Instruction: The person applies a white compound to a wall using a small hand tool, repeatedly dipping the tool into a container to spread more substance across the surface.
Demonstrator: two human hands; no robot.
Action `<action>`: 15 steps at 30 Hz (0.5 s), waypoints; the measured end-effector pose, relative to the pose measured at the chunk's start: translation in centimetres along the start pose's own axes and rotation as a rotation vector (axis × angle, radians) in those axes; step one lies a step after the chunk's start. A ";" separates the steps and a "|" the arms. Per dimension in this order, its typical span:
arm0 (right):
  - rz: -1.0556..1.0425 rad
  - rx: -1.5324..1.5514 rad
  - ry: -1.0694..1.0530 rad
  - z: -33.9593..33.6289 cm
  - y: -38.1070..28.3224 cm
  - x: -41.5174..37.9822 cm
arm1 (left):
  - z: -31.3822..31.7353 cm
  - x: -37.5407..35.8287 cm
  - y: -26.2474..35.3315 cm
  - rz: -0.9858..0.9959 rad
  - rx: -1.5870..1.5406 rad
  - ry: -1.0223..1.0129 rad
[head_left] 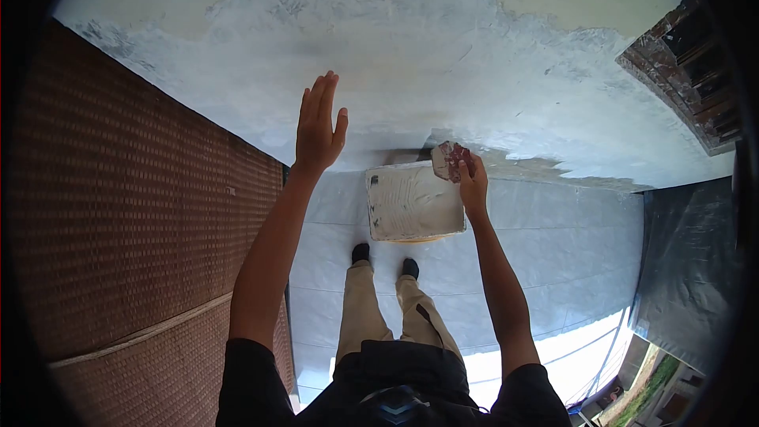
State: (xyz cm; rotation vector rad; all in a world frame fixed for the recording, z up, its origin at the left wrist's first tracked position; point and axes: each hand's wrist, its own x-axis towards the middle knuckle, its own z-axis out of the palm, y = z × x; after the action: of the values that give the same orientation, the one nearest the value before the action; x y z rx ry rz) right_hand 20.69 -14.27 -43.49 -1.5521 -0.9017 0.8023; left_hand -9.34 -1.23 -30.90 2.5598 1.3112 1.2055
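Note:
My left hand (319, 128) is raised in front of the plastered wall (427, 55), its fingers straight and the thumb held apart, with nothing in it. Lower and to the right, my right hand (473, 178) grips a putty knife (451, 161) with a dark red, smeared handle and a pale, coated blade. The knife overlaps the upper right corner of a rectangular tray (368, 209) in this view. Pale, wet-looking filler (415, 199) with ridged marks lies in the tray. Patchy white and grey filler covers the wall, with a darker grey patch (506, 164) low down.
A brown woven screen (142, 213) stands along the left side. Grey sheeting (553, 253) covers the floor under my feet (384, 259). At the upper right is a smeared wooden window frame (688, 71); dark sheeting (684, 261) hangs below it.

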 end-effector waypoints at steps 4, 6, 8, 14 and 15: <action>0.013 -0.212 -0.104 -1.8 6.5 -2.7 | 5.4 -10.2 0.0 -0.206 -0.141 -0.115; 0.013 -0.255 -0.141 -2.6 10.0 -3.3 | 8.0 -15.2 0.4 -0.341 -0.209 -0.195; 0.012 -0.298 -0.179 -3.3 12.9 -3.8 | 10.3 -19.7 1.0 -0.415 -0.253 -0.249; -0.078 -0.518 -0.276 -2.5 18.2 -3.6 | 14.9 -29.3 1.8 -0.628 -0.315 -0.378; -0.095 -0.554 -0.288 -2.1 19.2 -3.5 | 15.5 -30.6 1.8 -0.659 -0.329 -0.386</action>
State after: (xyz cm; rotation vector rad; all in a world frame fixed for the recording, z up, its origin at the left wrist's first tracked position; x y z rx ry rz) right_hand 23.30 -20.11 -62.03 -1.8743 -1.4914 0.7552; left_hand -8.75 -18.98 -60.28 1.7844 1.5157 0.6838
